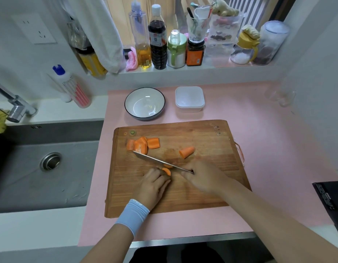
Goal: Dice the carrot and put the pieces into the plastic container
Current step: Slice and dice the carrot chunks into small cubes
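My left hand (155, 185) curls round a carrot piece (166, 171). My right hand (201, 178) grips the knife (155, 159), blade against that piece.

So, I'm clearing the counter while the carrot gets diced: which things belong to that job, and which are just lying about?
Job: knife, carrot, board, container.
Lying about: bowl, sill bottles, blue-capped bottle, faucet.

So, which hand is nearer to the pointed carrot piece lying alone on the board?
Right. The right hand, gripping the knife, is below the pointed carrot piece; the left hand, holding another carrot chunk, is farther, down to its left.
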`<action>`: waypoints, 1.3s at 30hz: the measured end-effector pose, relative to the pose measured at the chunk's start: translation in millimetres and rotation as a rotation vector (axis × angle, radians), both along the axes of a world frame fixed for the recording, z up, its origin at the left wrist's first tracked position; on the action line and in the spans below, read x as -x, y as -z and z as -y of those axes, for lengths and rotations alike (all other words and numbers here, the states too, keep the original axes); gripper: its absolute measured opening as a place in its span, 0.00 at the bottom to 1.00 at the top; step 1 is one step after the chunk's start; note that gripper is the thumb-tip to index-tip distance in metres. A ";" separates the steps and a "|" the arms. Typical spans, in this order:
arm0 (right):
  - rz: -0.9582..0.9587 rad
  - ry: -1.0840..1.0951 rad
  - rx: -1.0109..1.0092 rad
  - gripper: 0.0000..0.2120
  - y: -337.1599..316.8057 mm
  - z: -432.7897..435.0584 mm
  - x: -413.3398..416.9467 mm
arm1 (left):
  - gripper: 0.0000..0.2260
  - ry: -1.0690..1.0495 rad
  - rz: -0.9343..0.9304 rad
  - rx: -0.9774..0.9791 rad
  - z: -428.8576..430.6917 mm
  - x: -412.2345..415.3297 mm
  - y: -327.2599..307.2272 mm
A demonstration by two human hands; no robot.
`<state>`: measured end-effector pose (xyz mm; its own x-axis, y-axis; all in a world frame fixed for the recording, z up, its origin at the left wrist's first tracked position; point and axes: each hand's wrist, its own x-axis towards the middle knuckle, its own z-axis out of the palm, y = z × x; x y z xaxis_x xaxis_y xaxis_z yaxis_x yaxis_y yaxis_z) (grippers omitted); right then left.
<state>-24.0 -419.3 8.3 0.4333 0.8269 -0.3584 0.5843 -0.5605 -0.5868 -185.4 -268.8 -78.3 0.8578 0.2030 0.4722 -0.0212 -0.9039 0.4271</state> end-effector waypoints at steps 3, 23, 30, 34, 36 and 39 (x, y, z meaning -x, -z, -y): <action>0.069 -0.064 -0.050 0.12 -9.3 -0.5 1.6 | 0.05 -0.005 -0.026 -0.002 -0.9 -2.3 -0.1; 0.181 -0.225 -0.015 0.13 -21.5 -2.2 -3.4 | 0.01 -0.064 0.041 0.072 4.8 -2.7 -0.3; 0.095 -0.185 0.088 0.18 -33.8 -10.3 -6.8 | 0.01 -0.063 0.045 0.089 3.8 -3.8 -0.5; 0.086 -0.211 0.136 0.18 -42.3 -19.3 -7.2 | 0.02 -0.062 0.037 0.093 3.0 -4.2 1.1; 0.068 -0.209 0.165 0.17 -45.1 -21.6 -8.6 | 0.02 -0.066 0.032 0.087 2.3 -3.7 2.0; 0.057 -0.207 0.221 0.15 -47.5 -21.6 -13.5 | 0.02 -0.060 0.036 0.084 2.0 -3.6 0.5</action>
<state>-10.5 -397.7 55.8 0.2885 0.8046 -0.5190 0.7278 -0.5365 -0.4271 -181.8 -270.7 -78.8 0.8259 0.2937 0.4813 0.0152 -0.8649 0.5017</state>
